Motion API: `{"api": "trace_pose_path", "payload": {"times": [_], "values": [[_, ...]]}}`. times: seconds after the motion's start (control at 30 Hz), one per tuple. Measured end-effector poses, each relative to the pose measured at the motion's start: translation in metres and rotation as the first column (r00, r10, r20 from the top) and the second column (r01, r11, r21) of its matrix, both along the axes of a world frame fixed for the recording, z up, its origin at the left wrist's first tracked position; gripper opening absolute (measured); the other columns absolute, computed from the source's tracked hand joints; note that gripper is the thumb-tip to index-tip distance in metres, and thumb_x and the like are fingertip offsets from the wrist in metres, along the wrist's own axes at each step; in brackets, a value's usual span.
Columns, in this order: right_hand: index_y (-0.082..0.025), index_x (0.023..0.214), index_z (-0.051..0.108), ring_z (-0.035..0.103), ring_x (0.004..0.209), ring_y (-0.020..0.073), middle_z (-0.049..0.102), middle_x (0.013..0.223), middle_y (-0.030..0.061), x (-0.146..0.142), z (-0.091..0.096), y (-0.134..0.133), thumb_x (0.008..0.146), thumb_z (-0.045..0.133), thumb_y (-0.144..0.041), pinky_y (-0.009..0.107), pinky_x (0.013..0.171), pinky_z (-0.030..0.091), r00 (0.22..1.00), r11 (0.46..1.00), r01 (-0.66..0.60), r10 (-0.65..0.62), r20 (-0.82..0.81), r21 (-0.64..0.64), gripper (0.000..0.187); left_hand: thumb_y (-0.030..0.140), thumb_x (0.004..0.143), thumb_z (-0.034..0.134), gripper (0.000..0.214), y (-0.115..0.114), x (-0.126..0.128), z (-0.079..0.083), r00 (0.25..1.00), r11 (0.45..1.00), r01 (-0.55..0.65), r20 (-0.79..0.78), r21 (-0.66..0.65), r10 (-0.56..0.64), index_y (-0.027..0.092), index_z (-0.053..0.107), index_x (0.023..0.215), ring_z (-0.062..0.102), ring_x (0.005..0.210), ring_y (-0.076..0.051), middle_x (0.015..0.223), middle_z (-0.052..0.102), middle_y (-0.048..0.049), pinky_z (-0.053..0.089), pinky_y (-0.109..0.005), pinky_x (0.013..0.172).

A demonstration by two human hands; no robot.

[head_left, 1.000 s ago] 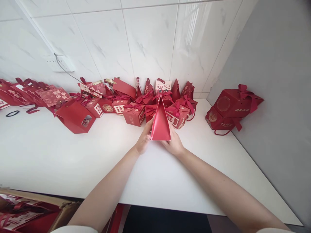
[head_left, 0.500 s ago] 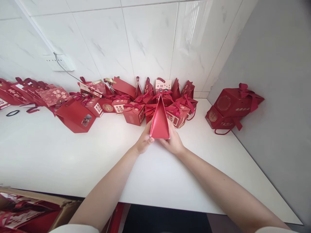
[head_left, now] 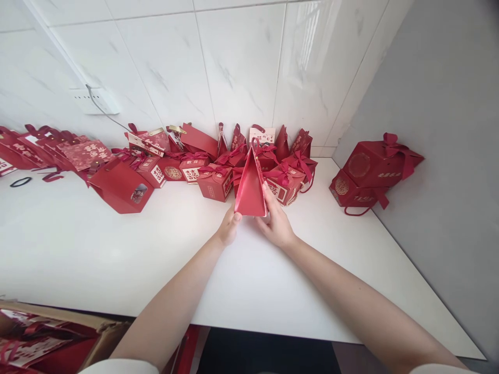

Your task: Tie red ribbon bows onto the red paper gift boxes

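Between my hands is a red paper gift bag (head_left: 251,195), a tall wedge with its plain triangular side facing me and a ribbon loop at its peak. My left hand (head_left: 228,227) grips its lower left edge, the thumb at the bottom corner and the other fingers largely hidden behind. On the right, my right hand (head_left: 276,218) lies along the bag's side, fingers up against it and thumb near the lower edge. Just behind stand red gift boxes with bows, among them one box (head_left: 215,183) to the left and another box (head_left: 286,187) to the right.
Several red bags (head_left: 58,148) lean in a row at the left. A windowed red box (head_left: 123,188) sits in front of them, near a black ring (head_left: 20,182). Two red boxes (head_left: 370,166) are stacked by the grey right wall. A filled cardboard carton (head_left: 107,340) stands lower left.
The gift bag has shifted slightly left and away from me, turning a little so its right side shows. My right fingers now show along that side.
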State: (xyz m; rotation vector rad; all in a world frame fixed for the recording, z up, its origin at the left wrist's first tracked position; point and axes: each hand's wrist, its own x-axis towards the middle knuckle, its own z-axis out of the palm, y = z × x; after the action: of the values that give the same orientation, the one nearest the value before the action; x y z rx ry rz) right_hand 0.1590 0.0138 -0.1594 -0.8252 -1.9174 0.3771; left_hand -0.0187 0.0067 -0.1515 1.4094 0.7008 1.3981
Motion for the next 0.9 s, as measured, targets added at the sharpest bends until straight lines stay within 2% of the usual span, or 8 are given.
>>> {"api": "trace_pose_path", "payload": {"times": [0.1, 0.17, 0.3, 0.43, 0.63, 0.77, 0.83, 0.9], "values": [[-0.026, 0.155, 0.017, 0.034, 0.145, 0.0315, 0.03, 0.159, 0.0108, 0.0, -0.003, 0.002, 0.089, 0.055, -0.026, 0.055, 0.111, 0.042, 0.999, 0.999, -0.038, 0.038, 0.006, -0.033, 0.076, 0.064, 0.083, 0.057, 0.075, -0.001, 0.002, 0.009, 0.977, 0.969, 0.006, -0.206, 0.246, 0.047, 0.023, 0.045, 0.145, 0.032, 0.144, -0.036, 0.154, 0.039, -0.0119, 0.026, -0.05, 0.118], [-0.025, 0.152, 0.025, 0.04, 0.14, 0.0325, 0.038, 0.154, 0.0126, 0.0, -0.004, 0.002, 0.089, 0.056, -0.027, 0.055, 0.106, 0.046, 0.997, 0.996, -0.069, 0.07, 0.017, -0.056, 0.071, 0.061, 0.084, 0.056, 0.078, -0.001, 0.002, 0.012, 0.953, 0.95, 0.0, -0.287, 0.313, 0.095, 0.024, 0.037, 0.15, 0.028, 0.145, -0.037, 0.158, 0.032, -0.0118, 0.022, -0.053, 0.12], [-0.024, 0.144, 0.035, 0.047, 0.134, 0.032, 0.048, 0.144, 0.0139, -0.001, -0.006, 0.002, 0.09, 0.056, -0.03, 0.052, 0.098, 0.053, 0.993, 0.99, -0.111, 0.115, 0.039, -0.092, 0.058, 0.063, 0.085, 0.053, 0.081, 0.002, -0.002, 0.01, 0.933, 0.943, -0.002, -0.339, 0.333, 0.122, 0.023, 0.032, 0.152, 0.025, 0.146, -0.038, 0.159, 0.029, -0.0129, 0.018, -0.055, 0.12], [-0.024, 0.142, 0.038, 0.048, 0.133, 0.0321, 0.051, 0.139, 0.0142, -0.001, -0.005, 0.002, 0.092, 0.057, -0.039, 0.054, 0.1, 0.051, 0.991, 0.99, -0.114, 0.12, 0.061, -0.086, 0.055, 0.067, 0.084, 0.051, 0.081, 0.003, -0.002, 0.007, 0.947, 0.953, 0.007, -0.309, 0.303, 0.091, 0.024, 0.034, 0.151, 0.027, 0.146, -0.037, 0.158, 0.032, -0.0119, 0.021, -0.054, 0.12], [-0.027, 0.148, 0.029, 0.039, 0.141, 0.032, 0.042, 0.15, 0.0129, -0.001, -0.001, 0.0, 0.091, 0.059, -0.043, 0.054, 0.108, 0.044, 0.993, 0.992, -0.107, 0.11, 0.044, -0.066, 0.066, 0.066, 0.081, 0.058, 0.078, -0.001, 0.0, 0.008, 0.973, 0.978, 0.018, -0.229, 0.206, 0.03, 0.026, 0.042, 0.146, 0.029, 0.145, -0.035, 0.154, 0.039, -0.009, 0.023, -0.051, 0.12], [-0.031, 0.155, 0.017, 0.021, 0.15, 0.0294, 0.019, 0.163, 0.0082, 0.001, 0.007, -0.003, 0.094, 0.053, -0.031, 0.054, 0.118, 0.03, 0.996, 0.997, 0.069, -0.066, -0.065, 0.042, 0.07, 0.062, 0.092, 0.042, 0.062, -0.002, 0.001, 0.013, 0.995, 0.991, 0.103, 0.004, -0.09, -0.103, 0.025, 0.05, 0.141, 0.045, 0.136, -0.033, 0.146, 0.051, -0.0097, 0.037, -0.052, 0.112], [-0.033, 0.156, 0.015, 0.018, 0.151, 0.0278, 0.015, 0.164, 0.006, 0.001, 0.01, -0.004, 0.095, 0.049, -0.024, 0.054, 0.12, 0.026, 0.988, 0.987, 0.129, -0.119, -0.099, 0.097, 0.07, 0.058, 0.093, 0.045, 0.055, -0.002, 0.003, 0.016, 0.987, 0.966, 0.112, 0.135, -0.235, -0.082, 0.029, 0.05, 0.139, 0.053, 0.13, -0.032, 0.144, 0.054, -0.008, 0.044, -0.053, 0.105], [-0.034, 0.156, 0.014, 0.018, 0.151, 0.0272, 0.013, 0.165, 0.0048, -0.001, 0.01, -0.004, 0.096, 0.046, -0.019, 0.054, 0.121, 0.025, 0.99, 0.982, 0.125, -0.115, -0.082, 0.14, 0.07, 0.056, 0.092, 0.049, 0.053, -0.003, 0.005, 0.02, 0.97, 0.951, 0.102, 0.242, -0.291, -0.03, 0.031, 0.051, 0.138, 0.055, 0.128, -0.03, 0.143, 0.056, -0.0063, 0.046, -0.051, 0.103]]}}
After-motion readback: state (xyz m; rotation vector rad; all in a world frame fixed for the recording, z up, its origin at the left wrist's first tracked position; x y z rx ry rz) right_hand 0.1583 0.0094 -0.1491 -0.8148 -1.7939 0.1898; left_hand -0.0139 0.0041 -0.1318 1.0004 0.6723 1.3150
